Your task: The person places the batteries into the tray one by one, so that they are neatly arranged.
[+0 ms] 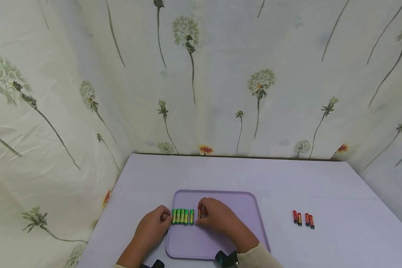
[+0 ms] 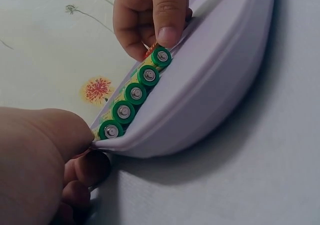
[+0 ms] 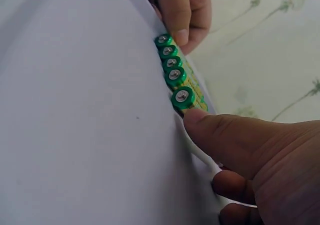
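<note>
Got a red-and-gold cylindrical battery (image 1: 199,213) pinched end to end in my right hand (image 1: 219,217), over the lilac rectangular plastic tray (image 1: 187,243), 3 o'clock of five green-and-yellow cylindrical batteries (image 1: 182,216). Probably light, stiff, slick and rolly, so I'd stick with the ends. Left hand (image 1: 153,226) at their 9 o'clock, can't tell if it's gripping

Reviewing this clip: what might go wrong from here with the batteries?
1. The right hand pinches a battery close to the rightmost green battery, which sits slightly apart from the other four; a small bump could knock it askew.
2. The left hand is right at the row's left end, by the tray rim, so a nudge might shift the row.
3. The red batteries lie outside the tray and might roll if bumped.
</note>
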Motion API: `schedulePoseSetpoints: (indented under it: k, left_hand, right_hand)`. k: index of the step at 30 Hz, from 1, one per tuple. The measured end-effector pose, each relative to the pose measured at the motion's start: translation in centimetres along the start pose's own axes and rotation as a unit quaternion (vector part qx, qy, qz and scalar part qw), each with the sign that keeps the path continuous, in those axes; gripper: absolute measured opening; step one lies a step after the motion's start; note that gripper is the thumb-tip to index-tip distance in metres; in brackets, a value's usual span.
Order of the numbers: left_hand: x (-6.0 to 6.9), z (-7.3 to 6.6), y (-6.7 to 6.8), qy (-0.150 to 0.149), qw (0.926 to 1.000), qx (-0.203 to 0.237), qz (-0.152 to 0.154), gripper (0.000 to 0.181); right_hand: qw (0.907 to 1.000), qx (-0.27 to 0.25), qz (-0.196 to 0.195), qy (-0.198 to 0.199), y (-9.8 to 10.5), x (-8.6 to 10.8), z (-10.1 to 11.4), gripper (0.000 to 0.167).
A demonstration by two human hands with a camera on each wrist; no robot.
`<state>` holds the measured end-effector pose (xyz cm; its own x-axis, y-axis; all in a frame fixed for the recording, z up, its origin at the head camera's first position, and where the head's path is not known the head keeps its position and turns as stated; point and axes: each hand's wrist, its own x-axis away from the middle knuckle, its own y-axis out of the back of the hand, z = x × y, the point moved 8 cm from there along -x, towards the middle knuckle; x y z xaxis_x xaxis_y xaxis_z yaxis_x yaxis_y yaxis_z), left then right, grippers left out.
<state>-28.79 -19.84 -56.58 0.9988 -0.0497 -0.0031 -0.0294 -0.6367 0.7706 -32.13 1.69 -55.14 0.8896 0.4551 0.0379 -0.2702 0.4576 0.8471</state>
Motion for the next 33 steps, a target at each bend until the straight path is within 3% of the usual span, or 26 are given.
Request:
schedulePoseSetpoints:
  k: [20,33]
  left_hand:
    - [-0.1,0.0,-0.1,0.002,1.0000,0.006,0.006,0.008]
    - [-0.1,0.1,-0.1,0.002,0.9999,0.012,0.007,0.008]
  right_hand:
    - [0.9993,0.032,0.007,0.016,-0.7,-0.4,1.4,0.048]
    - [0.9998,-0.005,0.014,0.014,-1.1,-0.5,2.1,0.049]
